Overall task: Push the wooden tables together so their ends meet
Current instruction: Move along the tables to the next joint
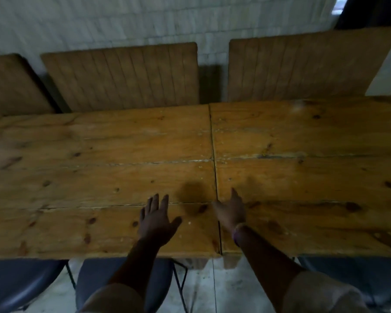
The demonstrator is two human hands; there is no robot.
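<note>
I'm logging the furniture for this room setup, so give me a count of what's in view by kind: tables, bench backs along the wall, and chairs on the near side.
Wooden tables: 2, left table and right table, ends nearly touching
Padded bench backs by the wall: 3
Dark chairs, near side: 3, partly visible
Total: 8

1. The left tabletop (95, 168) is orange-brown wood with dark knots and long plank lines.
2. The right tabletop (307, 168) is the same orange-brown, with dark streaks.
3. The seat backs (122, 75) are tan with up-and-down stripes.
4. The wall (145, 19) is pale grey brick.
5. The chairs (20, 283) are dark blue.
6. The wristband (236, 232) is purple.
</note>
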